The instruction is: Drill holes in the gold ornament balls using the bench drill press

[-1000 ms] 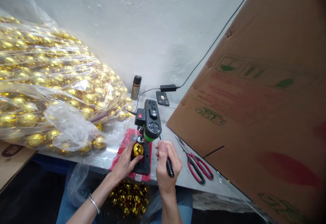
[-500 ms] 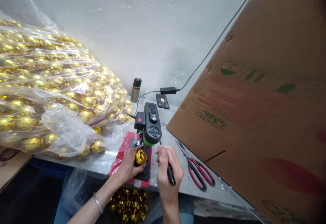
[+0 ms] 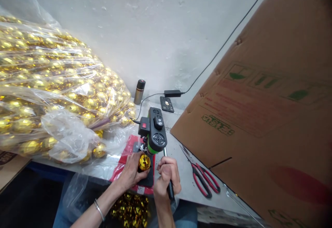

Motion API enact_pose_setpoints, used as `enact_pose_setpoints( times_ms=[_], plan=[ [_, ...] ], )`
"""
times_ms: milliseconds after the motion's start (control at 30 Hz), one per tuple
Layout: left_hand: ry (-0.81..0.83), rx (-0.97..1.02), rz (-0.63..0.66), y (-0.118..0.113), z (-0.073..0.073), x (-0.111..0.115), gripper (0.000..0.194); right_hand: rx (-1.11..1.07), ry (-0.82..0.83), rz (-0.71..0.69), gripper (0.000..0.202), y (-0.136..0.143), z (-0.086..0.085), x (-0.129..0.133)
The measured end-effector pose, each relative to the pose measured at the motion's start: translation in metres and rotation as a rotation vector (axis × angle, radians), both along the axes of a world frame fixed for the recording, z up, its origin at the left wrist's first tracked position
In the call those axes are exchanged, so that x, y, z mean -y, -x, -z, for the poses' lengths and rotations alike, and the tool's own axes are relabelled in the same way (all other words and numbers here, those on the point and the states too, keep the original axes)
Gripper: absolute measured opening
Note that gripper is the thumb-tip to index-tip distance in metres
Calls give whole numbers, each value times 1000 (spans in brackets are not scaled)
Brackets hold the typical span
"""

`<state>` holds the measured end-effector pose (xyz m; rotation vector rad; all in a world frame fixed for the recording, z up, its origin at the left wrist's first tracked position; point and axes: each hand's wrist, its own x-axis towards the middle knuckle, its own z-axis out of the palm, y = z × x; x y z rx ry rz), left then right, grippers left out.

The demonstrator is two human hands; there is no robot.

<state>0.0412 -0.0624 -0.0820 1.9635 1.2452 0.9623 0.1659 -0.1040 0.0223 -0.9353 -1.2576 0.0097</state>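
Observation:
My left hand (image 3: 132,172), with a metal bracelet on its wrist, grips a shiny gold faceted ball (image 3: 144,161) between thumb and fingers. The ball sits on the dark base (image 3: 148,180) of a small black and green bench drill press (image 3: 157,127), right below its head. My right hand (image 3: 168,178) is wrapped round the black grip of the press's lever (image 3: 170,190). Whether a drill bit touches the ball is hidden by the head.
Left, a clear plastic bag (image 3: 64,79) bulges with gold balls. Red-handled scissors (image 3: 204,181) lie to the right, beside a large cardboard box (image 3: 254,110). Behind stand a bottle (image 3: 139,91), a phone (image 3: 166,104) and a power adapter (image 3: 173,93). More gold pieces (image 3: 131,209) lie below the table edge.
My right hand has pulled the lever down and slightly left. My left hand keeps the ball in much the same spot under the press. The view has shifted a little.

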Motion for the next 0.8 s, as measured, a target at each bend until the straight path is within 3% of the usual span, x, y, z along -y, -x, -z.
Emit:
enact_pose_setpoints(
  times_ms=[800],
  plan=[
    [-8, 21, -12, -4, 9, -1, 59, -95, -9, 42, 37, 5, 16, -4]
  ],
)
